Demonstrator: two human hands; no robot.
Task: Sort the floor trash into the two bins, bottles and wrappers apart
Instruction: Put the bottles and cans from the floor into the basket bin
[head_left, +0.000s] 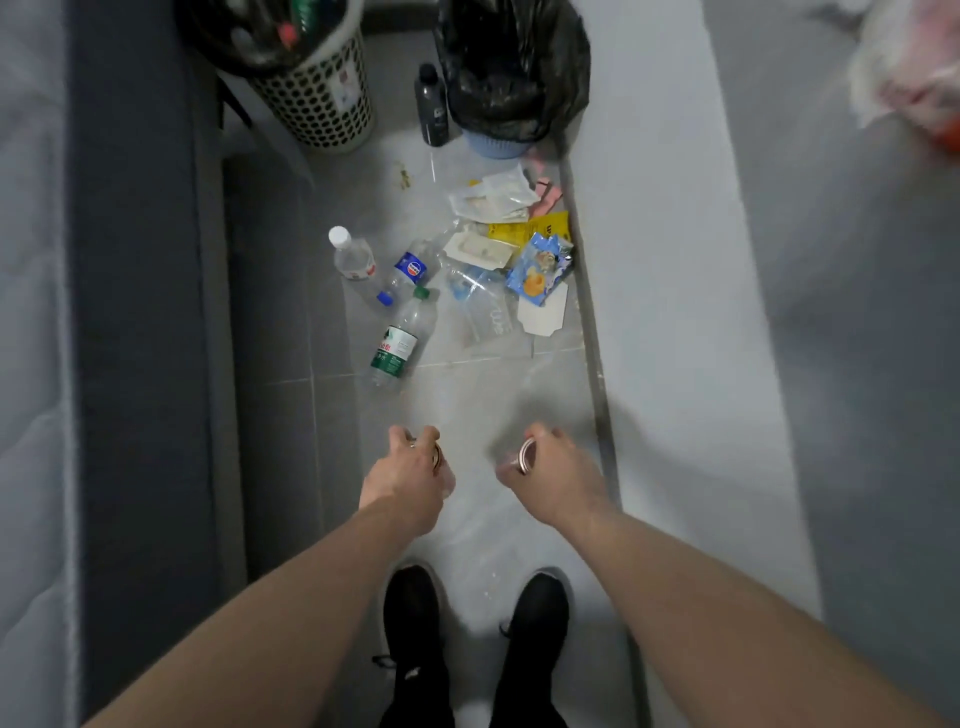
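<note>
Both arms reach forward and down over the floor (467, 384). The left hand (410, 470) and right hand (545, 467) have curled fingers; what they hold, if anything, is too blurred to tell. Ahead of the left hand lies a green-capped bottle (397, 343), cap pointing away. Beyond it wrappers (519, 234) lie scattered before the perforated bin (317, 93) and black-bagged bin (514, 78).

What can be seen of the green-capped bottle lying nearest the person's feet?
The green-capped bottle is clear plastic and looks empty. Its white and green label carries a red mark. It lies on its side on the grey floor tiles, cap pointing away from the person, base toward them. Its cap end lies close to the blue-capped bottle; whether they touch is unclear. Neither hand touches it.
</note>
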